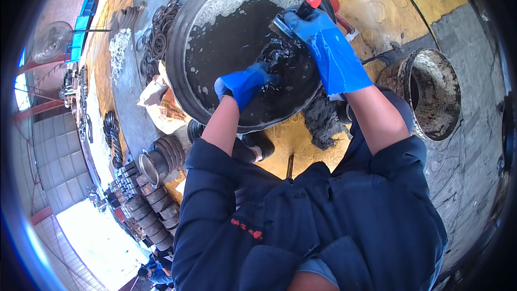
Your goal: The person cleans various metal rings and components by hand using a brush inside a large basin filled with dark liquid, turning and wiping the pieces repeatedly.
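A large round dark basin (176, 70) of black, foam-edged water (226, 48) is in front of me. My right hand (312, 24), in a blue rubber glove, is closed round a brush (282, 26) with a black and red handle, above the basin's right side. My left hand (253, 80), gloved alike, reaches into the water near the middle of the basin. Its fingers are partly under the surface, so I cannot tell whether they hold anything. Ripples and splashes break the water between the two hands.
Dark rings (159, 35) lie in a pile left of the basin, near a crumpled bag (161, 102). A crusted metal drum (435, 94) lies at the right. Grey sludge (322, 121) spreads beside the basin. Stacked metal parts (151, 205) stand at lower left; a person (159, 274) is farther off.
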Available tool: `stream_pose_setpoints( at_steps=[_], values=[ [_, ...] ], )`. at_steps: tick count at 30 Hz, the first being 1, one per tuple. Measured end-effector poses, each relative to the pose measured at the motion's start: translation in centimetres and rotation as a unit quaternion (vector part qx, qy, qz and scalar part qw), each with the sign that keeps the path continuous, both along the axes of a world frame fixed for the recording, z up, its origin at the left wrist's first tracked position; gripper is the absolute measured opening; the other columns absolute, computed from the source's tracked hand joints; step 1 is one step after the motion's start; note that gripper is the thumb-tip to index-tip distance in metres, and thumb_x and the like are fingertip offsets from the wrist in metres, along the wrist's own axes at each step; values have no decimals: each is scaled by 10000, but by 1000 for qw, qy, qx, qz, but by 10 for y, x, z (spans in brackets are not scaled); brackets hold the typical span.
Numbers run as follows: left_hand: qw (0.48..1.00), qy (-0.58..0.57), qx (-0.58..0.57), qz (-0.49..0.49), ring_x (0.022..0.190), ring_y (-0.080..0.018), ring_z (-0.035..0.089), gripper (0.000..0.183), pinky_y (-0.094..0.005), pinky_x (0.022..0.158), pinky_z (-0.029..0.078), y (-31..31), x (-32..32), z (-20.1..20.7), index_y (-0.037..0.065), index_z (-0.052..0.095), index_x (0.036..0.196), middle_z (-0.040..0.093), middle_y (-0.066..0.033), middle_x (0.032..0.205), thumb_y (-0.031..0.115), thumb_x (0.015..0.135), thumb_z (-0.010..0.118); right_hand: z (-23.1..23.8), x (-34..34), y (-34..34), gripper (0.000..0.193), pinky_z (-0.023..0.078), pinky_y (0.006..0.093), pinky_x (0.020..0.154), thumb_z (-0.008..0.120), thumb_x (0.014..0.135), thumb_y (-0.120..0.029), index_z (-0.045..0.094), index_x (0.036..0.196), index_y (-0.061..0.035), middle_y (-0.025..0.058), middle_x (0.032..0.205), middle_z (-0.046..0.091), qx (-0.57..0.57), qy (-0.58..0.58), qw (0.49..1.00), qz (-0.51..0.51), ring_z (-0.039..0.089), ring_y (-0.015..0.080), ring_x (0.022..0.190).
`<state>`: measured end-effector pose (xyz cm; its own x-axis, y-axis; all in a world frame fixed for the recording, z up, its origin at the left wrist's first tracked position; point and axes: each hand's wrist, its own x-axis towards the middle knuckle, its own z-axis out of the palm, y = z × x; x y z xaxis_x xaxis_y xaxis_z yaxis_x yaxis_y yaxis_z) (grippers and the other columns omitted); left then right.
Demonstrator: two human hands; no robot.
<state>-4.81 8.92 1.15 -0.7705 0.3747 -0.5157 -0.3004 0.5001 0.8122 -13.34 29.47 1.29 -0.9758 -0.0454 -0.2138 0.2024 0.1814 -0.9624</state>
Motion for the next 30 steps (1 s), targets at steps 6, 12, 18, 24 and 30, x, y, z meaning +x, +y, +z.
stream_pose_setpoints(
  at_steps=[6, 12, 18, 24, 30],
  values=[
    [989, -88, 83, 89, 1011, -214, 645, 409, -313, 922, 481, -17, 25, -5, 20, 628, 1229, 689, -99, 1121, 234, 886, 691, -7, 2, -15, 346, 529, 333, 857, 730, 819, -284, 705, 1029, -10, 149, 945, 738, -18, -5, 1000, 11, 702, 220, 879],
    [952, -44, 55, 298, 925, -159, 667, 313, -288, 861, 503, -42, 48, 27, 0, 646, 1159, 706, -60, 1025, 208, 926, 669, 21, 37, -31, 217, 545, 289, 811, 685, 890, -214, 709, 978, -18, 71, 875, 734, -137, -33, 986, 91, 687, 146, 825],
    [942, 14, 118, 314, 916, -150, 667, 294, -279, 827, 520, -57, 69, 49, 6, 653, 1146, 703, -62, 1023, 205, 930, 664, -5, 88, -86, 281, 511, 282, 912, 651, 927, -146, 650, 1185, -35, 73, 1092, 698, -278, 101, 918, 265, 647, 149, 987],
    [930, 36, 97, 353, 888, -136, 663, 256, -275, 828, 526, -62, 79, 39, 11, 658, 1130, 698, -56, 996, 177, 935, 644, -28, 74, -113, 282, 539, 327, 863, 670, 907, -239, 684, 1148, -93, 111, 1064, 724, -203, 145, 951, 183, 698, 215, 952],
    [923, 95, 63, 368, 890, -136, 665, 311, -260, 824, 512, -67, 82, 22, 3, 642, 1138, 709, -74, 1009, 222, 920, 681, -64, 26, -108, 223, 533, 311, 719, 602, 935, -220, 698, 957, -19, 63, 873, 720, -83, -139, 984, 71, 670, 146, 763]
  ],
)
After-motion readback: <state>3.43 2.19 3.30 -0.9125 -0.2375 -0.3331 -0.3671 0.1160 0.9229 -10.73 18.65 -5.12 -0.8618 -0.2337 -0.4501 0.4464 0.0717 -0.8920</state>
